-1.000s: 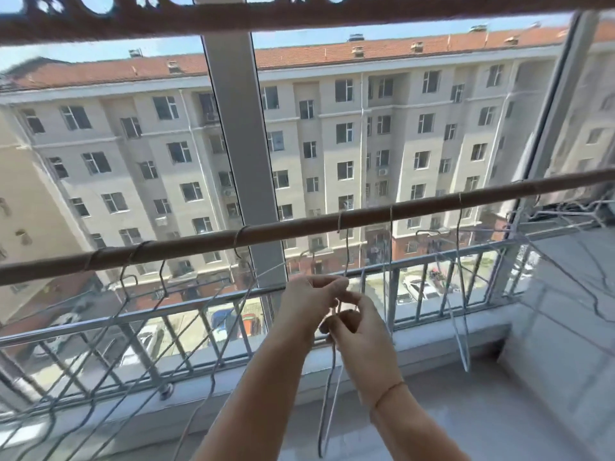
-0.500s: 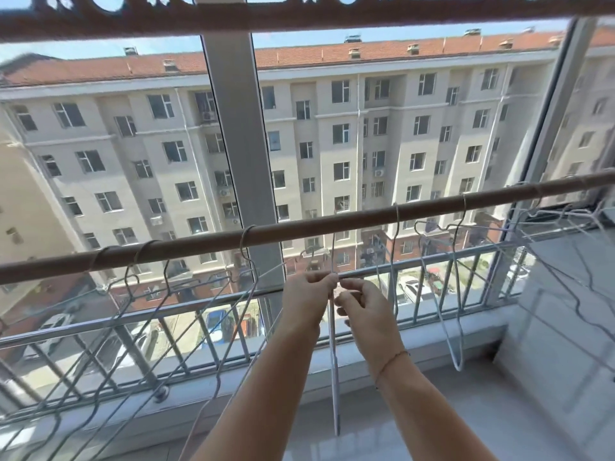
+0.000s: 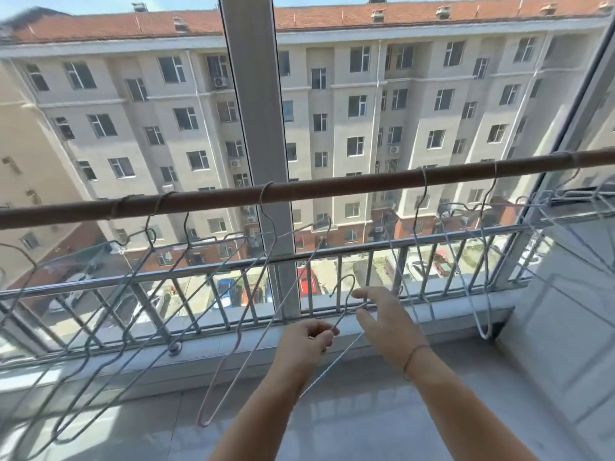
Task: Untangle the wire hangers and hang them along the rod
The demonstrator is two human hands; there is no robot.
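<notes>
A brown rod (image 3: 332, 186) runs across at chest height. My left hand (image 3: 307, 341) is pinched on the neck of a loose wire hanger (image 3: 332, 363), whose hook points up well below the rod. My right hand (image 3: 386, 322) hovers just right of that hook, fingers spread and holding nothing. Several hangers (image 3: 146, 261) hang crowded on the rod's left part, and one long white hanger (image 3: 233, 354) hangs near the middle. Two more hangers (image 3: 482, 294) hang right of my hands. A tangled bunch (image 3: 565, 207) sits at the rod's far right end.
A metal railing (image 3: 332, 257) with vertical bars stands just behind the rod, before a window with a thick grey post (image 3: 256, 128). A white wall (image 3: 565, 311) closes the right side. A tiled sill and floor lie below.
The hanger that both hands pinched just under the rod now sits lower and tilted, held by my left hand alone. My right hand has let go and spread. The view has tilted down.
</notes>
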